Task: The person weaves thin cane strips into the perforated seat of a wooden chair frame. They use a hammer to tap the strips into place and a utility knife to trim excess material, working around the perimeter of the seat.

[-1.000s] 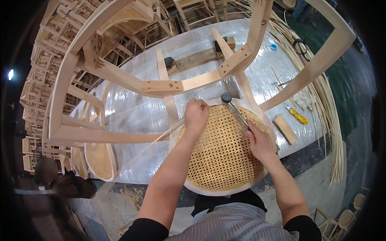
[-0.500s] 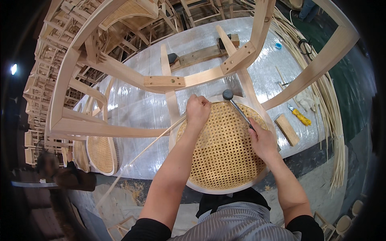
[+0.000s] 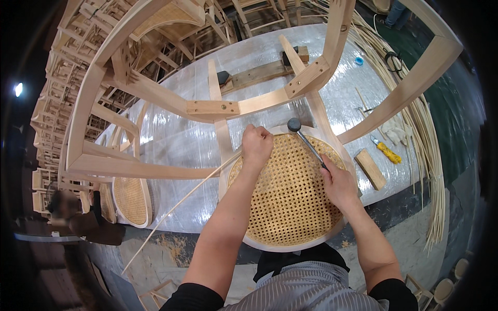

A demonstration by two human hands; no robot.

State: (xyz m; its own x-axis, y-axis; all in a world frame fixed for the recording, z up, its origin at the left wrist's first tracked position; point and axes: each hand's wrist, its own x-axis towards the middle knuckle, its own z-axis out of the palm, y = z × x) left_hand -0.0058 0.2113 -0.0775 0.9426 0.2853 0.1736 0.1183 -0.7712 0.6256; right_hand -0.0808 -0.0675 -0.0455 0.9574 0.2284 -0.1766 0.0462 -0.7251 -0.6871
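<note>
A round woven cane chair back or seat (image 3: 293, 197) with a pale wooden rim lies before me, joined to or lying against a wooden chair frame (image 3: 265, 99); which of these I cannot tell. My left hand (image 3: 257, 149) is closed in a pinch at the rim's upper left. From it a long thin rattan strip (image 3: 181, 202) trails down to the lower left. Its end inside the fingers is hidden. My right hand (image 3: 340, 180) grips a hammer (image 3: 310, 147) by its dark handle, the round dark head resting near or just above the rim's far edge.
Right of the panel lie a wood block (image 3: 370, 169) and a yellow-handled cutter (image 3: 388, 151). A bundle of long rattan strips (image 3: 428, 150) runs along the table's right edge. Another cane panel (image 3: 132, 201) stands at left. Stacked chair frames (image 3: 67, 93) fill the far left.
Both hands keep nearly the same place. The strip's loose end at the lower left has swung slightly outward and looks sharper than before.
</note>
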